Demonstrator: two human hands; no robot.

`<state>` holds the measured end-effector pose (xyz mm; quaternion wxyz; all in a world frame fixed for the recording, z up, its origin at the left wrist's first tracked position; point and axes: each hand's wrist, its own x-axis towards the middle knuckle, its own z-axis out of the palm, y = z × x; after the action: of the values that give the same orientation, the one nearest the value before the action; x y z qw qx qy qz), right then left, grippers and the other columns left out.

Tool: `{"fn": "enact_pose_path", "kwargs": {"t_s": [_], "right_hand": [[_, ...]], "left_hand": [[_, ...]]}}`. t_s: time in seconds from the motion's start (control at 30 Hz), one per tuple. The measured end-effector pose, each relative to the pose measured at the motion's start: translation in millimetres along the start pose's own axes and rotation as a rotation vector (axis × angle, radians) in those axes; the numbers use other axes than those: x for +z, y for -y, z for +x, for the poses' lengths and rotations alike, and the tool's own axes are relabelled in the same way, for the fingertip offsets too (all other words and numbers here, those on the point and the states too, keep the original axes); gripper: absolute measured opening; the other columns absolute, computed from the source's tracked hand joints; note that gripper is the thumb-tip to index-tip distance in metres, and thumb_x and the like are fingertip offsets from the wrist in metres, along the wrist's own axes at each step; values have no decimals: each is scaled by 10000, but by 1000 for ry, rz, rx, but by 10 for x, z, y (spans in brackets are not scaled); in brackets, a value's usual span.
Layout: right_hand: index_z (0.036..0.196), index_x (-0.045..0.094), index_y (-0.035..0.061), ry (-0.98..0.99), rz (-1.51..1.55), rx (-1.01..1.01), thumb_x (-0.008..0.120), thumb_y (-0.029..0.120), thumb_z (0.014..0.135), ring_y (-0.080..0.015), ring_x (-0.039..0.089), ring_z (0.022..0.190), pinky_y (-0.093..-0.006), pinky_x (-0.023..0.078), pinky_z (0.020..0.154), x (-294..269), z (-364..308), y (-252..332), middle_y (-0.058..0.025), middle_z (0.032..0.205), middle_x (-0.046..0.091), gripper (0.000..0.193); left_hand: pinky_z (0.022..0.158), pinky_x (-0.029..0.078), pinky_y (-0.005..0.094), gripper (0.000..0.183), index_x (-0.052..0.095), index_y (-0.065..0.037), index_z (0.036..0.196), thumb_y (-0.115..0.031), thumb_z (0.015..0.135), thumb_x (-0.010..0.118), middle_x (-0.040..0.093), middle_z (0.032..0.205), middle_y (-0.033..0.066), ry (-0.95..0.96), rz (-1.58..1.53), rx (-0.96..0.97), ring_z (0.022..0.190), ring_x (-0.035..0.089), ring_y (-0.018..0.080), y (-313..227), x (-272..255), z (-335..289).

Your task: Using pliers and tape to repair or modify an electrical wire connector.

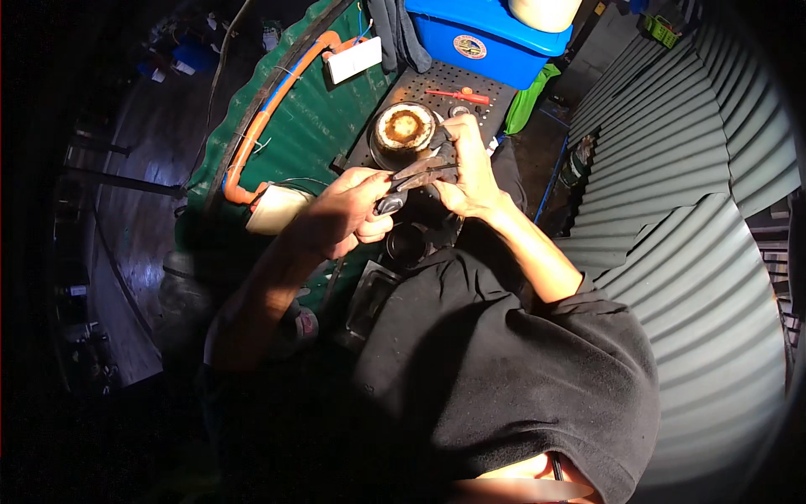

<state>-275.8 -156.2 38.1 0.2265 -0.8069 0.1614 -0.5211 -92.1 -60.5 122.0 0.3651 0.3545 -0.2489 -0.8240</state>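
Observation:
In front of my chest, my left hand (357, 212) and my right hand (467, 172) are close together, both with curled fingers. A dark, flat, pointed metal piece (422, 173) runs between them, gripped from both sides. Its exact kind does not show. A small black rounded part (391, 203) sticks out by my left fingers; whether it belongs to the same piece I cannot tell. Just beyond my hands a round dark dish with a white and brown, stained inside (405, 126) stands on a perforated metal table (401, 85). Close to my right hand lies a small round metal part (458, 112).
A red screwdriver (458, 96) lies on the table behind the dish. A blue box (491, 42) with a cream tub (544, 12) on top stands at the back. Green corrugated sheeting (323, 109) with orange conduit (260, 126) rises left; grey corrugated sheets (663, 185) stand right.

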Motion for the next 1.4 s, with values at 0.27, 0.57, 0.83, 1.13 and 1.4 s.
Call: {"fn": "enact_pose_path", "kwargs": {"t_s": [0.27, 0.57, 0.83, 1.13, 1.4], "right_hand": [[1187, 433, 24, 221, 922, 946, 469, 31, 703, -111, 459, 853, -257, 398, 731, 37, -43, 875, -51, 990, 505, 486], [1101, 486, 41, 15, 1189, 1436, 498, 63, 777, -129, 536, 755, -274, 482, 597, -3, 15, 833, -52, 930, 541, 325], [992, 506, 9, -186, 1609, 1424, 506, 96, 800, -190, 549, 684, -289, 433, 543, 13, -202, 959, -117, 821, 583, 211], [1001, 494, 26, -121, 1408, 1355, 489, 124, 829, -101, 493, 636, -218, 399, 467, -85, -44, 1028, -65, 824, 542, 197], [1020, 514, -9, -125, 1176, 1287, 457, 36, 753, -44, 400, 455, -172, 324, 386, -13, 48, 1037, 13, 616, 463, 276]], "left_hand": [[527, 425, 365, 217, 518, -17, 846, -97, 701, 658, 500, 626, 136, -359, 1893, 808, 590, 549, 323, -47, 146, -276], [576, 448, 420, 487, 491, 20, 996, -202, 632, 727, 563, 713, 174, -296, 1694, 715, 669, 578, 363, -111, 207, -185], [535, 431, 383, 515, 533, 32, 985, -216, 585, 741, 545, 664, 163, -315, 1694, 737, 592, 567, 320, -150, 166, -150], [558, 433, 386, 539, 504, 36, 1063, -207, 629, 712, 548, 756, 196, -231, 1609, 784, 611, 559, 330, -134, 157, -182], [475, 396, 342, 484, 541, 20, 911, -196, 550, 780, 504, 590, 142, -329, 1531, 662, 492, 517, 269, -188, 221, -175]]}}
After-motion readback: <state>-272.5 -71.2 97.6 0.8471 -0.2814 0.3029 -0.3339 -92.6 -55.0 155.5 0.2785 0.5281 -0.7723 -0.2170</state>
